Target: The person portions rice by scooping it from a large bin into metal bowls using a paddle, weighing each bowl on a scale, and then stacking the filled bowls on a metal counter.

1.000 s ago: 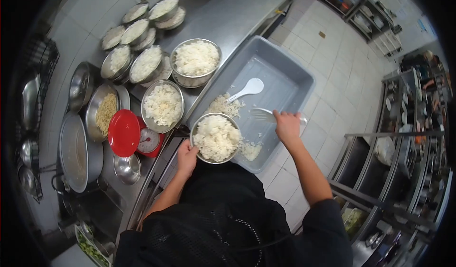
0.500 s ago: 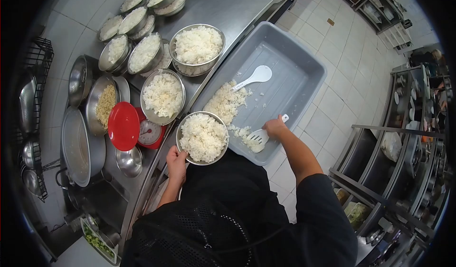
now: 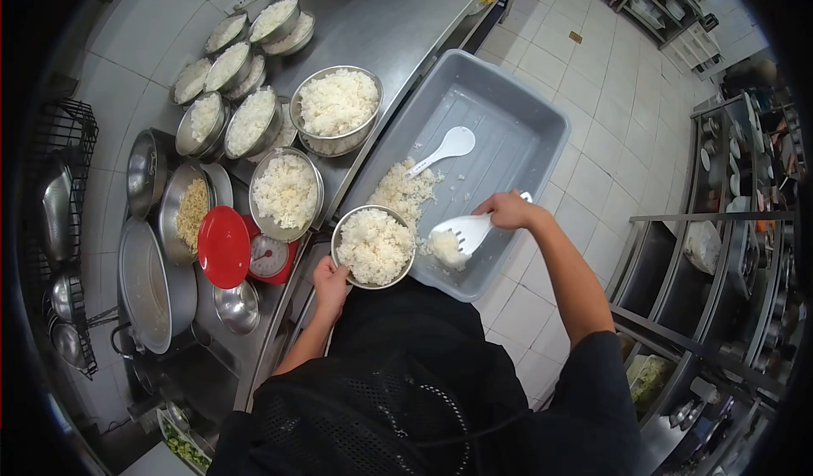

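Observation:
My left hand grips the rim of a metal bowl heaped with cooked rice, held beside the near left edge of a grey plastic tub. My right hand is closed round the handle of a white slotted rice spoon. A clump of rice sits on the spoon's slotted end, close to the bowl's right side. Inside the tub, loose rice lies along the left wall. A white rice paddle rests there with its handle end in that rice.
Several rice-filled bowls stand on the steel counter to the left. A red kitchen scale with a red plate is nearby. A large pot and an upturned metal bowl are nearer. Steel shelving stands at right.
My right hand has raised the slotted spoon from the tub's near corner, bringing rice up towards the bowl. My left hand still holds the bowl, slightly further right in view.

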The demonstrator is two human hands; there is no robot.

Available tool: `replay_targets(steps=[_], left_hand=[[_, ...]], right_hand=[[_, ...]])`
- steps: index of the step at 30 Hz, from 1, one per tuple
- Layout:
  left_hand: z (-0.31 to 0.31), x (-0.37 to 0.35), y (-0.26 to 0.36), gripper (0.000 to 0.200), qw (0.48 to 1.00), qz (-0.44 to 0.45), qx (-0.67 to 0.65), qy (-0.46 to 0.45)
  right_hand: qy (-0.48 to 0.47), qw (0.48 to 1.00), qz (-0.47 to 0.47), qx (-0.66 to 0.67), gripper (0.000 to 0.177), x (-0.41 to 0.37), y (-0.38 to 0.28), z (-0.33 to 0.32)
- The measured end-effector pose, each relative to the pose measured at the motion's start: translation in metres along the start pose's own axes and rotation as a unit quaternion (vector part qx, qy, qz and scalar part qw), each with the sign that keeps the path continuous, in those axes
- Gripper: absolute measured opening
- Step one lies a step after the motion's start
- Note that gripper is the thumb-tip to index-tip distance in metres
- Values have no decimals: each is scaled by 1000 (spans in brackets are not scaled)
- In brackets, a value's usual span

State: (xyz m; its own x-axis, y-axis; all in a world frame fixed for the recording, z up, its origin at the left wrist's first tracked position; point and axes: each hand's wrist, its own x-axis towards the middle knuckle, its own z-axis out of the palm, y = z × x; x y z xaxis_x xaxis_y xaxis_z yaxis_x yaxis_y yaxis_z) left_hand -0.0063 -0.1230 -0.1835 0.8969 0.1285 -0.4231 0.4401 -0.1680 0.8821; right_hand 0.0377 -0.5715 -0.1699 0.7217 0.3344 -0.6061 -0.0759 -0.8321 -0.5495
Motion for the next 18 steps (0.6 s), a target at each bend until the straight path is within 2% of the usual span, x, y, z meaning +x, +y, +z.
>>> replay_targets(steps=[1, 3, 4, 6, 8, 10, 14, 16, 18], left_hand=[[4, 0, 5, 20, 999, 10, 46, -1], [17, 4, 3, 18, 998, 28, 51, -6], [23, 9, -1, 17, 997, 43, 56, -10], [38, 13, -1, 13, 997, 48, 56, -18], [59, 10, 17, 11, 996, 36, 74, -28], [78, 21, 9, 12, 996, 56, 67, -22], [99, 18, 29, 11, 996, 49, 72, -23], [105, 18, 31, 12, 989, 51, 139, -13], [102, 21, 26, 13, 991, 46, 123, -18]], right_hand=[[2, 1000, 0, 0, 47, -17, -16, -17], [99, 994, 43, 11, 47, -47, -46, -40], [103, 994, 46, 8, 47, -52, -54, -37], [330, 943, -8, -30, 53, -64, -78, -15], [379, 916, 34, -131, 57, -63, -104, 26], [341, 933, 49, -105, 69, -63, -130, 73], [346, 937, 41, -37, 75, -59, -160, 129], [361, 932, 35, -6, 76, -62, -158, 126], [369, 929, 2, 24, 74, -72, -148, 115]])
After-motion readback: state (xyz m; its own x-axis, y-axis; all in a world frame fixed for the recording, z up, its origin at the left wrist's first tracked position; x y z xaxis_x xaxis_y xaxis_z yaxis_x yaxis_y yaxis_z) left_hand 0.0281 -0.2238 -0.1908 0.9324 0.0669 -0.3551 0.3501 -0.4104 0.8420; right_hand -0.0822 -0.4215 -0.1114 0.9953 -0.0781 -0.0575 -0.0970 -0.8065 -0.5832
